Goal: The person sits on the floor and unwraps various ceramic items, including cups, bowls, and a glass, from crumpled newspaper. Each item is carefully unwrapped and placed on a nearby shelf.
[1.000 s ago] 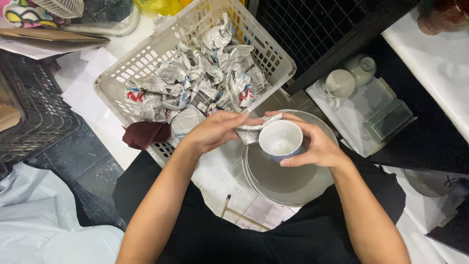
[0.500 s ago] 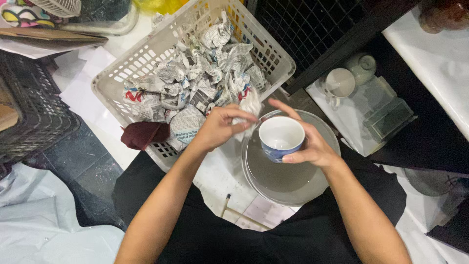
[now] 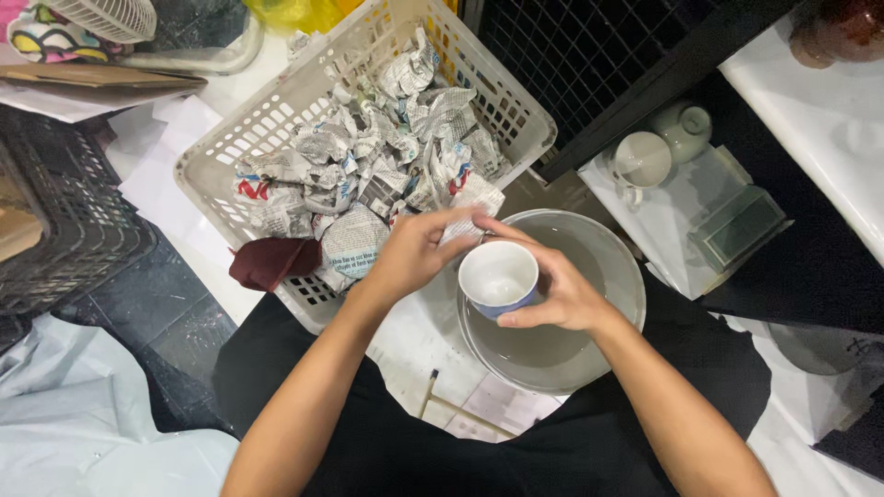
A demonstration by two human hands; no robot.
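Observation:
My right hand (image 3: pixel 559 291) grips a small cup (image 3: pixel 499 278), white inside and blue outside, held upright above a large grey plate (image 3: pixel 589 276). My left hand (image 3: pixel 412 250) pinches a crumpled piece of newspaper (image 3: pixel 471 204) just beyond the cup's rim, at the near edge of a white plastic basket (image 3: pixel 276 129). The basket is filled with several balls of crumpled newspaper (image 3: pixel 368 166).
A dark red cloth (image 3: pixel 270 261) lies by the basket's near left corner. A black crate (image 3: pixel 64 221) stands at the left. At the right, a white cup (image 3: pixel 641 162), a pale teapot (image 3: pixel 686 126) and a clear box (image 3: pixel 737 228) rest on white paper.
My right hand lifted the cup slightly and turned it more upright. My left hand moved from the cup's rim toward the basket, taking the newspaper piece with it.

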